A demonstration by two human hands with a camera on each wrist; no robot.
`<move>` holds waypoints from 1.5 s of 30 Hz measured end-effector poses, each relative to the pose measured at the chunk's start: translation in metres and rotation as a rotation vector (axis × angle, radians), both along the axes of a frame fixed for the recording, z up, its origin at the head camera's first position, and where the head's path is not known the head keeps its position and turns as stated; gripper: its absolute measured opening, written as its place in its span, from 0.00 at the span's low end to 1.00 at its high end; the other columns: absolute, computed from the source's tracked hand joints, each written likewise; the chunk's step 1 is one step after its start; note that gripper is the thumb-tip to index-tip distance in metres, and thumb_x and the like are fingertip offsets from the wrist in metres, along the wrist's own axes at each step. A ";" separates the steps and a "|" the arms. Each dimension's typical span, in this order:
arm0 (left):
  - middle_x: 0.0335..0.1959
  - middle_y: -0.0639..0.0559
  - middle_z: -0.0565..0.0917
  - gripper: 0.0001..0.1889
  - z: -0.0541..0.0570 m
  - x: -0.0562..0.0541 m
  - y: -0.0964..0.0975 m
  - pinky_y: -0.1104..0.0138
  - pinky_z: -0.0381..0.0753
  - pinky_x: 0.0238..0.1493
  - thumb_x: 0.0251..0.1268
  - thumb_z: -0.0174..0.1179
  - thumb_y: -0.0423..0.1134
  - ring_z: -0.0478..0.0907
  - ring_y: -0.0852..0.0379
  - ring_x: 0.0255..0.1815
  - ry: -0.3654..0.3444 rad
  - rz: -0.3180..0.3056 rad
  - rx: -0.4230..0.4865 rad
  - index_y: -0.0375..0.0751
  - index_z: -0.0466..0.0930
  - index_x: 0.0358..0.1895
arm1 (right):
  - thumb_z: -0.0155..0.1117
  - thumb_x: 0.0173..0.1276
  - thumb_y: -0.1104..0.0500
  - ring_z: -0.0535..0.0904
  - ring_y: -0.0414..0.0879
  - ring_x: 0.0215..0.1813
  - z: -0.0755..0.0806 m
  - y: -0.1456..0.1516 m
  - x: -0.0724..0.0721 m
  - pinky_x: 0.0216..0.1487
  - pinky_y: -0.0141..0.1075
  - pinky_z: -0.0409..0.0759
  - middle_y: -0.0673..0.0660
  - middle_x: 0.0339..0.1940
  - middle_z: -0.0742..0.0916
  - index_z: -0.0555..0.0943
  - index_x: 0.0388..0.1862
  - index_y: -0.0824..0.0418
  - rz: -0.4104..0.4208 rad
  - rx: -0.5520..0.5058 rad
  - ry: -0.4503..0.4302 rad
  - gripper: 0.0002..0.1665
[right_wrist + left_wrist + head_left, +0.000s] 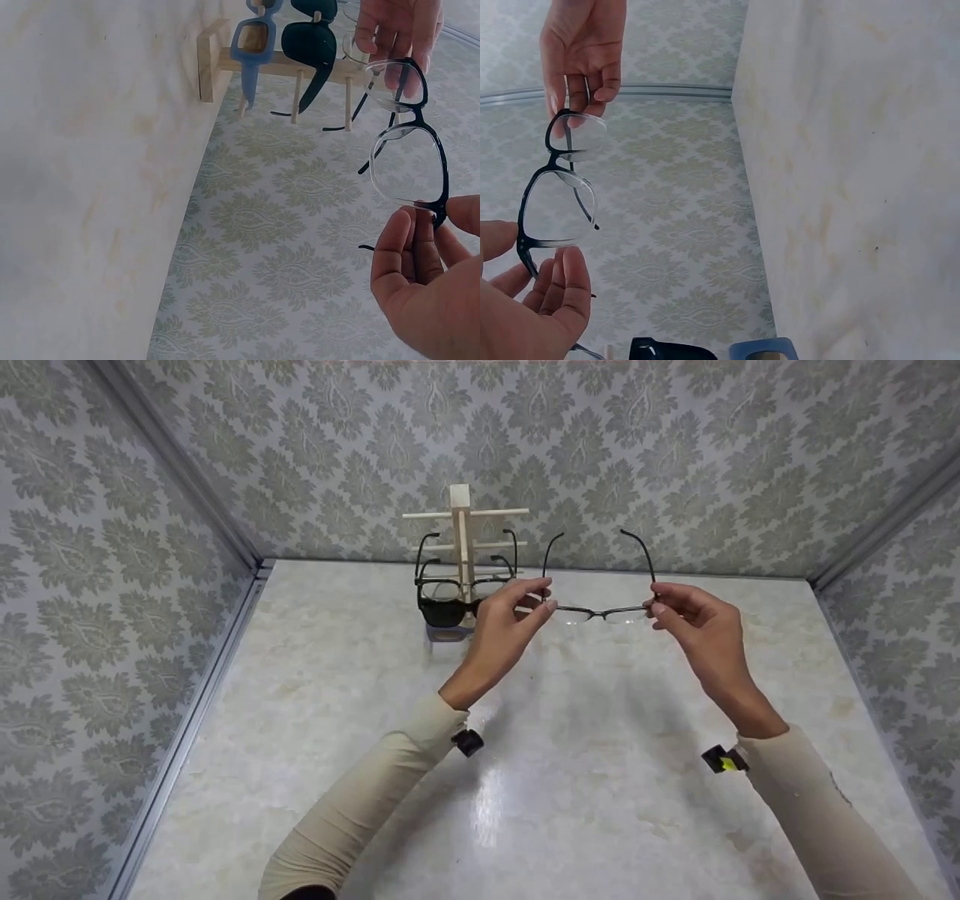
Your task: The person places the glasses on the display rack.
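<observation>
A pair of eyeglasses (596, 613) with a dark upper frame and clear lower rims is held up over the table, its temples unfolded and pointing toward the back wall. My left hand (510, 622) pinches one hinge end between thumb and fingers. At the opposite hinge, my right hand (701, 634) has the same kind of pinch. Just behind and left of my left hand stands a wooden eyewear rack (460, 521). Dark sunglasses (442, 613) hang on it, with clear-lens glasses (439, 589) above them and a blue frame (253, 41) at the bottom. My left hand partly hides these.
The rack's upper wooden pegs (499, 512) stick out to both sides. A pale marbled table (600, 780) spreads beneath my arms. Patterned wall panels (585, 450) enclose it at the back and sides, joined by grey metal strips (187, 720).
</observation>
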State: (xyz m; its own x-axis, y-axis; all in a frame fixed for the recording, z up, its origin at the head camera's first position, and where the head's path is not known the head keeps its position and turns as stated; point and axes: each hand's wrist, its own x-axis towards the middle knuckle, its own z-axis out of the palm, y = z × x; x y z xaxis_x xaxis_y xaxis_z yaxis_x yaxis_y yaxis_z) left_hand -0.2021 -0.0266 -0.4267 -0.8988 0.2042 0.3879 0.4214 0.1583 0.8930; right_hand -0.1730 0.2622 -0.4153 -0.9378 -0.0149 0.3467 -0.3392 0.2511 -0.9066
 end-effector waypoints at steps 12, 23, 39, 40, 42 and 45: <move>0.55 0.41 0.88 0.18 0.019 -0.005 -0.008 0.66 0.89 0.52 0.80 0.69 0.34 0.88 0.54 0.51 0.022 0.027 0.001 0.31 0.86 0.66 | 0.67 0.83 0.66 0.89 0.48 0.53 0.021 -0.009 -0.007 0.51 0.32 0.88 0.59 0.52 0.92 0.87 0.66 0.68 0.005 0.020 0.008 0.17; 0.57 0.44 0.87 0.19 0.038 -0.007 -0.021 0.64 0.89 0.54 0.82 0.67 0.34 0.86 0.56 0.51 0.058 0.046 0.008 0.32 0.85 0.68 | 0.67 0.83 0.65 0.88 0.49 0.52 0.037 -0.024 -0.014 0.52 0.33 0.88 0.57 0.51 0.91 0.86 0.66 0.69 0.015 0.001 0.038 0.17; 0.57 0.41 0.87 0.18 0.072 -0.007 -0.054 0.63 0.89 0.52 0.82 0.67 0.34 0.87 0.54 0.51 0.109 0.103 0.053 0.32 0.86 0.67 | 0.67 0.81 0.69 0.88 0.52 0.48 0.056 -0.059 -0.031 0.51 0.36 0.88 0.59 0.49 0.91 0.88 0.64 0.67 0.075 -0.075 0.120 0.16; 0.57 0.41 0.87 0.18 0.074 -0.007 -0.056 0.63 0.89 0.51 0.82 0.67 0.34 0.87 0.54 0.51 0.107 0.108 0.057 0.32 0.86 0.67 | 0.67 0.81 0.69 0.88 0.53 0.48 0.056 -0.061 -0.032 0.51 0.36 0.88 0.59 0.49 0.91 0.88 0.64 0.67 0.079 -0.076 0.120 0.16; 0.56 0.41 0.86 0.18 0.077 -0.005 -0.060 0.63 0.89 0.50 0.81 0.67 0.33 0.86 0.54 0.51 0.105 0.117 0.057 0.32 0.86 0.68 | 0.67 0.81 0.69 0.88 0.55 0.48 0.058 -0.066 -0.034 0.52 0.37 0.88 0.59 0.48 0.91 0.88 0.64 0.67 0.085 -0.076 0.121 0.16; 0.56 0.40 0.86 0.19 0.082 -0.004 -0.065 0.64 0.89 0.49 0.81 0.67 0.33 0.86 0.54 0.51 0.100 0.125 0.054 0.31 0.85 0.68 | 0.67 0.81 0.69 0.88 0.59 0.49 0.060 -0.072 -0.035 0.52 0.37 0.89 0.59 0.48 0.91 0.88 0.63 0.67 0.091 -0.077 0.134 0.16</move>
